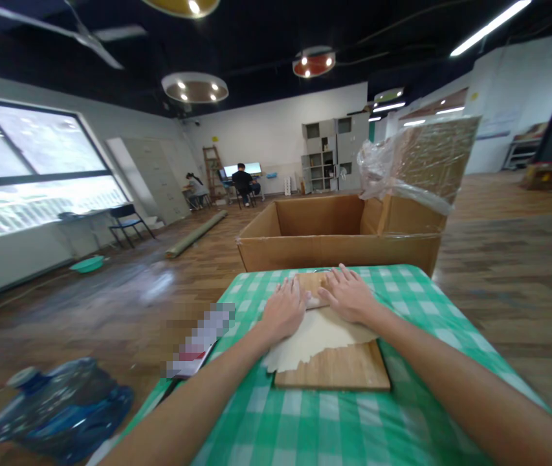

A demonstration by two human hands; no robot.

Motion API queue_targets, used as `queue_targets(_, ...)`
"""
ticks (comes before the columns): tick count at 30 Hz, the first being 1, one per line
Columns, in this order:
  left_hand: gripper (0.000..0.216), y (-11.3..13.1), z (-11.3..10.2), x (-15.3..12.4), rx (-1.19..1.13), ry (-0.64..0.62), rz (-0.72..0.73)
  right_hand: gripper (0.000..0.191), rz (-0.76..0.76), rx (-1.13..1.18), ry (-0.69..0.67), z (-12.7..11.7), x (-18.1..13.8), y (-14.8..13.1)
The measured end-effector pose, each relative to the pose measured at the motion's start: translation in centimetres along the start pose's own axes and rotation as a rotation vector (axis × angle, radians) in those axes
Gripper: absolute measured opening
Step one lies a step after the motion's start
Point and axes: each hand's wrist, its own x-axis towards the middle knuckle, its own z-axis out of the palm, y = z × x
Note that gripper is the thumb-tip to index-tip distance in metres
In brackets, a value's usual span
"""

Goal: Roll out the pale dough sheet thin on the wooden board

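Observation:
A thin, pale dough sheet (321,333) with a ragged near edge lies over a wooden cutting board (336,372), draping past its left side. Across the far part of the sheet runs a thicker pale roll (318,302); whether a pin is inside it I cannot tell. My left hand (285,307) rests flat on the roll's left end, fingers stretched forward. On the right end lies my right hand (348,294), palm down with its fingers extended and a little spread. Bare wood shows beyond the roll and along the near edge. My palms hide the roll's ends.
A green checked cloth (305,427) covers the table. A blurred-out flat item (200,340) lies at its left edge. Behind stands an open cardboard box (338,249). A blue water jug (62,408) is at lower left. Two people sit at the far wall.

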Motion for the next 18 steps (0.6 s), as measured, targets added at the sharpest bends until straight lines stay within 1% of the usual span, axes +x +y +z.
queue_targets(2,0.061,1.1,-1.1,-1.7,-0.016,0.000,0.009,0.088,-0.017,0.001,-0.011,-0.6,-1.8,-0.6)
queue_targets(5,0.065,2.9,-2.9,-4.7,-0.033,-0.020,0.040,0.091,-0.043,0.023,-0.039,-1.5,-5.2,-1.2)
queue_targets(8,0.072,4.5,-4.2,-7.7,-0.048,-0.037,0.050,0.091,-0.102,0.041,-0.028,-2.1,-8.8,-1.5)
queue_targets(10,0.075,5.0,-4.7,-8.7,-0.057,-0.052,0.042,0.090,-0.135,0.055,-0.023,-2.4,-10.2,-1.4)
queue_targets(11,0.075,5.1,-4.9,-8.9,-0.060,-0.058,0.042,0.090,-0.143,0.063,-0.031,-2.6,-10.5,-1.4)
queue_targets(12,0.073,5.0,-4.9,-8.7,-0.061,-0.059,0.048,0.090,-0.144,0.070,-0.043,-2.6,-10.4,-1.3)
queue_targets(14,0.069,4.5,-4.7,-7.7,-0.062,-0.043,0.057,0.091,-0.133,0.077,-0.075,-2.6,-9.1,-1.0)
queue_targets(18,0.057,2.4,-3.1,-3.6,-0.081,-0.039,0.039,0.090,-0.087,0.077,-0.125,-2.0,-4.2,-0.1)
